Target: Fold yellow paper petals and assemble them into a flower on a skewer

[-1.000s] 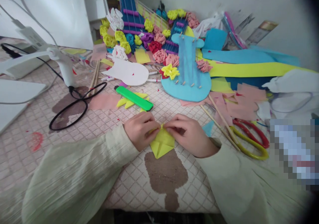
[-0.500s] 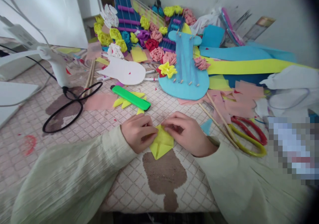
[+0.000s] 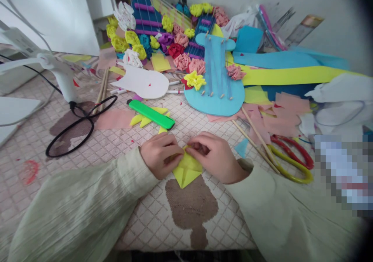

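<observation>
I am holding the folded yellow paper at its far end with both hands. My left grip is pinching its left edge, and my right grip is pinching close beside it, near the top corner. The paper is lying on the counter right in front of me, its near point reaching over the far end of a brown patch.

I am judging that this fold is calling for light, close pinches: I should be lining up the edges before pressing, then be running each fingertip outward along the crease. Pulling the two sides unevenly would probably be skewing the point, and pressing hard could be leaving stray creases.

My own fingers are hiding the far corner, so I am not seeing how many layers each pinch is taking in. A pixelated patch is masking whatever is sitting at the right. Near it, a red handle and a yellow handle are showing, but I am making out no blades. Dark vignetting is swallowing the upper right corner.
</observation>
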Available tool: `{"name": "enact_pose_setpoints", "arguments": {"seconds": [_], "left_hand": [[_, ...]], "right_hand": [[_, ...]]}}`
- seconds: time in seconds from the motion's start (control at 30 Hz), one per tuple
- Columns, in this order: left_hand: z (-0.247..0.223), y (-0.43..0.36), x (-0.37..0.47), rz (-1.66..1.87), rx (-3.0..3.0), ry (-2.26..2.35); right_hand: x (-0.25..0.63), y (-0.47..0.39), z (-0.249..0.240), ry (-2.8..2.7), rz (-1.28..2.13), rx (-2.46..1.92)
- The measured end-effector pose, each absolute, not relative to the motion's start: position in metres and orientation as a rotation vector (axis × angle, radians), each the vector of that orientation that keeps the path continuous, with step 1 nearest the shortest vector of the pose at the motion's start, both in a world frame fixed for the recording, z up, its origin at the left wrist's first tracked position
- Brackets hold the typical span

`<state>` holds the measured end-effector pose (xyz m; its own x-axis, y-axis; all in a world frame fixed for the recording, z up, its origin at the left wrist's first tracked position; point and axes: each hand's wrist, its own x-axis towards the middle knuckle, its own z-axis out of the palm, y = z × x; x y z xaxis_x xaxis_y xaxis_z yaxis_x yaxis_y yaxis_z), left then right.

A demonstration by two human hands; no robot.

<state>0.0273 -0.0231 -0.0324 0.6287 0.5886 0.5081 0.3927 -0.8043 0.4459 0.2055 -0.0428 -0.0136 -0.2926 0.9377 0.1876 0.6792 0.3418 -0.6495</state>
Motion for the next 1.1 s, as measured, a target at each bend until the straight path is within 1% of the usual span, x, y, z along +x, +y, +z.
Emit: {"name": "enact_pose_setpoints", "arguments": {"seconds": [0.13, 0.37, 0.77, 1.1], "left_hand": [[-0.033, -0.022, 0.028, 0.972, 2.544, 0.771], [-0.028, -0.023, 0.029, 0.927, 2.545, 0.81], [-0.031, -0.023, 0.029, 0.925, 2.556, 0.826], [-0.03, -0.023, 0.029, 0.925, 2.555, 0.827]], "right_hand": [[0.207, -0.042, -0.011, -2.06, 0.634, -1.408], [0.216, -0.04, -0.005, -2.044, 0.823, -1.362], [0.217, -0.039, -0.007, -2.067, 0.821, -1.346], [0.219, -0.04, -0.008, -2.163, 0.752, -1.262]]}}
